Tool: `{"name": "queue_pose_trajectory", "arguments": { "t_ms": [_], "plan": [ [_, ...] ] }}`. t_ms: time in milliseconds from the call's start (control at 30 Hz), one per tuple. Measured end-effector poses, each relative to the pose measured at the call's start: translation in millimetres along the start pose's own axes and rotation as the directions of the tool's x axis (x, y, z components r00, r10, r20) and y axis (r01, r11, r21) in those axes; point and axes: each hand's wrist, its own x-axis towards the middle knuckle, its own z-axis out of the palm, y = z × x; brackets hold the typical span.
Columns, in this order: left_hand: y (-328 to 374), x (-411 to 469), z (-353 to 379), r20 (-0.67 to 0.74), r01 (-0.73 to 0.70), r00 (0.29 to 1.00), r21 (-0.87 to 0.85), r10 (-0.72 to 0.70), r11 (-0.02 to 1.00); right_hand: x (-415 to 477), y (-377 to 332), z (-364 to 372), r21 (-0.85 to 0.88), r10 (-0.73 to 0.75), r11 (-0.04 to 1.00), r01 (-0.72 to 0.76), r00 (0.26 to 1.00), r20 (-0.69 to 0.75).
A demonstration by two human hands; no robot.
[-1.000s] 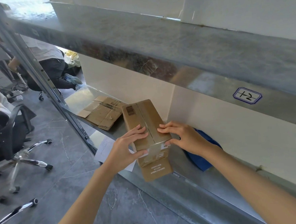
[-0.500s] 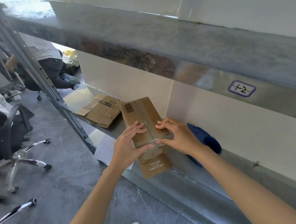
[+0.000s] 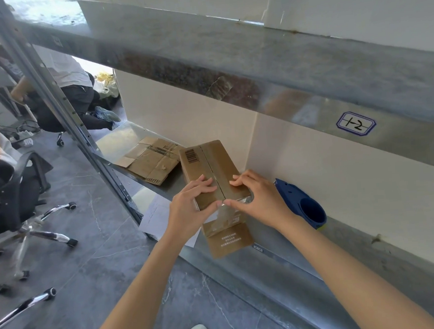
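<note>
A long brown cardboard box (image 3: 210,164) with a barcode label lies on the lower metal shelf (image 3: 282,267), one loose flap hanging over the shelf's front edge. My left hand (image 3: 188,212) rests on the left of the box's near end, fingers flat on top, thumb against the near face. My right hand (image 3: 259,202) mirrors it on the right side. The two thumbs almost meet at the taped centre seam.
A blue tape dispenser (image 3: 306,207) lies on the shelf just right of my right hand. Flattened cardboard (image 3: 149,161) sits further left. A white paper sheet (image 3: 155,217) lies below. A metal upright (image 3: 79,127) stands left; seated people and office chairs (image 3: 20,191) beyond.
Both hands have drawn closer together on the box's near end, and the thumbs now come together at the seam. The box has stayed in place.
</note>
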Motion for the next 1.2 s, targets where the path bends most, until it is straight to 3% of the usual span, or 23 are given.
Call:
{"name": "queue_pose_trajectory", "arguments": {
  "t_ms": [500,1000,1200],
  "plan": [
    [5,-2,-9,0.093,0.007,0.996,0.019,-0.009,1.0,1,12,-7,0.147,0.035,0.988,-0.044,0.998,0.06],
    [1,3,-22,0.248,0.007,0.969,0.015,-0.01,1.0,2,12,-14,0.103,0.017,0.994,-0.028,0.995,0.099],
    [3,1,-21,0.234,-0.036,0.972,0.068,0.019,0.997,-3,11,-11,0.104,0.043,0.993,-0.059,0.988,0.149]
  ]
}}
